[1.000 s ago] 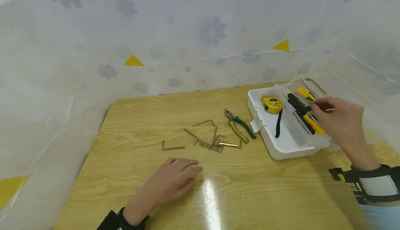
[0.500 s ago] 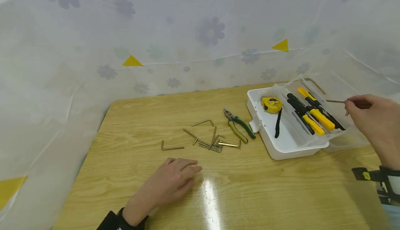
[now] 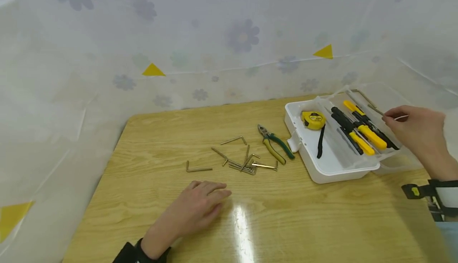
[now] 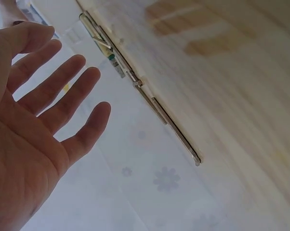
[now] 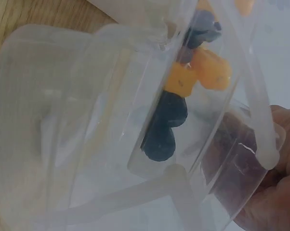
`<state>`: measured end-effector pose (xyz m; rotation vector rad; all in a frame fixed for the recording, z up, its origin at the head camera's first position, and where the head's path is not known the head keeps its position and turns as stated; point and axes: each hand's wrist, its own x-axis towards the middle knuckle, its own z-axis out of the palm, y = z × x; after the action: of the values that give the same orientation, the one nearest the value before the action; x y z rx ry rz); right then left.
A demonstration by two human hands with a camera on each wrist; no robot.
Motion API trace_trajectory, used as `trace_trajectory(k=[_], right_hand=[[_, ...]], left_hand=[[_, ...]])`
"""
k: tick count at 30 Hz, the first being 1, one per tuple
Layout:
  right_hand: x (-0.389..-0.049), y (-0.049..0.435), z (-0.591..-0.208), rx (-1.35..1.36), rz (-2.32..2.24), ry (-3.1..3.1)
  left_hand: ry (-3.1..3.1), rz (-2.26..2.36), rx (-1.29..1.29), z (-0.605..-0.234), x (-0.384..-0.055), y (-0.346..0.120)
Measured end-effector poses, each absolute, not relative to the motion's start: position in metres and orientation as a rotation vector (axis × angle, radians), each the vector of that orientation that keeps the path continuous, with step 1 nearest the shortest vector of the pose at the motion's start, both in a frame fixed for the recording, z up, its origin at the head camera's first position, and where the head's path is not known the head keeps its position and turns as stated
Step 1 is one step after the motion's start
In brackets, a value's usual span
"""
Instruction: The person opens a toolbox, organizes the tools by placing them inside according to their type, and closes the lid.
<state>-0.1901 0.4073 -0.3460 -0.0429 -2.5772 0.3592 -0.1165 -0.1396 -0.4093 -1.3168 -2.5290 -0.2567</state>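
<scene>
- The right hand [image 3: 416,132] pinches a bent metal key [image 3: 376,110] between its thumb and a finger.
- That key is over the clear plastic lid [image 3: 398,163], on the right side of the tabletop [image 3: 304,219].
- Another bent key [image 3: 363,97] lies by its tip, in the lid; I cannot tell if the two touch.
- The left hand [image 3: 200,207] holds nothing, and its fingers are loose and a bit apart. I cannot tell if it touches the tabletop.
- In front of its fingers is a messy pile of bent keys [image 3: 242,168]. One key [image 3: 199,170] lies alone, nearer the left edge.
- One more key [image 3: 231,140] lies near the pile, on the side toward the far edge.
- The pliers [image 3: 275,148] lie between the pile and the white box [image 3: 334,177].
- The box is near the far right corner. It holds a yellow tape measure [image 3: 313,120].
- Tools with yellow and black handles [image 3: 372,136] sit together in its clear part.
</scene>
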Motion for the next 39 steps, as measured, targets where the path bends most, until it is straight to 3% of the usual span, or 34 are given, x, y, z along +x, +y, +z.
trace_trajectory(k=[9, 21, 31, 39], right_hand=[[-0.222, 0.419, -0.333, 0.196, 0.173, -2.870], [-0.239, 0.419, -0.333, 0.159, 0.276, -2.921], [-0.236, 0.410, -0.336, 0.044, 0.372, -2.952], [-0.218, 0.368, -0.337, 0.125, 0.309, -2.824]], left_hand=[[-2.570, -0.252, -1.292, -0.410, -0.115, -0.143], [-2.573, -0.258, -1.272, -0.409, -0.114, -0.146], [-2.603, -0.261, -1.248, -0.409, -0.112, -0.148], [-2.595, -0.264, -1.163, -0.409, -0.113, -0.161]])
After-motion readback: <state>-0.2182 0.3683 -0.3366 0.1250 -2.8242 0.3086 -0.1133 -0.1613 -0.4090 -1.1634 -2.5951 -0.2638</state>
